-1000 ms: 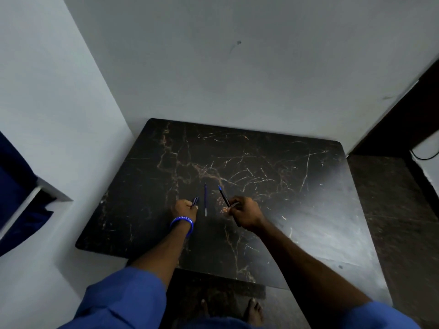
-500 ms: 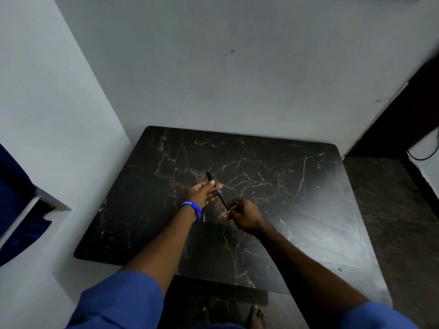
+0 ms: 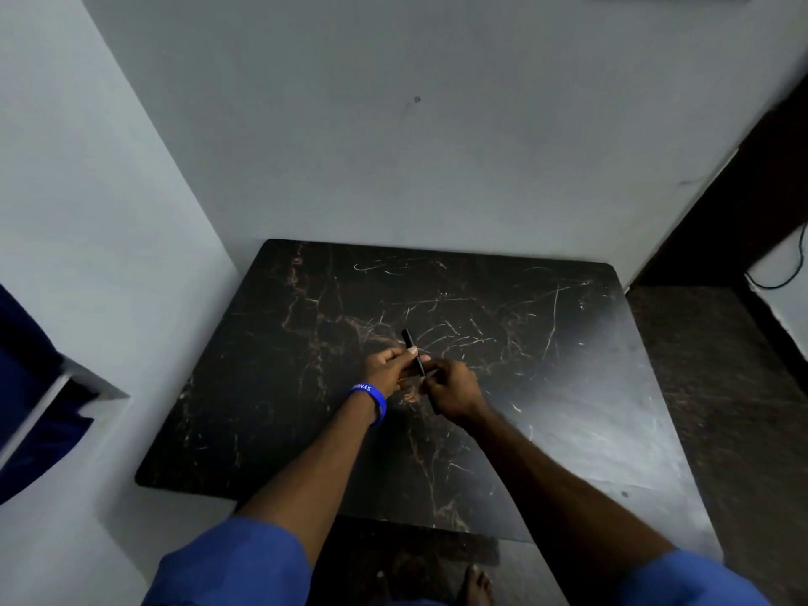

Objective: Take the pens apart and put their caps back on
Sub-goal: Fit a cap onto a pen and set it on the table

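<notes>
We see both hands meeting over mid-table. Left hand (image 3: pixel 390 370) and right hand (image 3: pixel 452 389) each pinch one dark pen (image 3: pixel 413 349); its long axis runs near-to-far, free end tilted away and slightly left. Table (image 3: pixel 546 387): black marble, veined, pushed into a pale-walled corner (image 3: pixel 393 146).

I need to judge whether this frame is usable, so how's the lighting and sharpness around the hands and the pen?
Head view: dim overall; soft glare on the table at the right; wide-angle bending at the edges; the dark pen between left hand and right hand barely separates from the marble, its details unreadable.
</notes>
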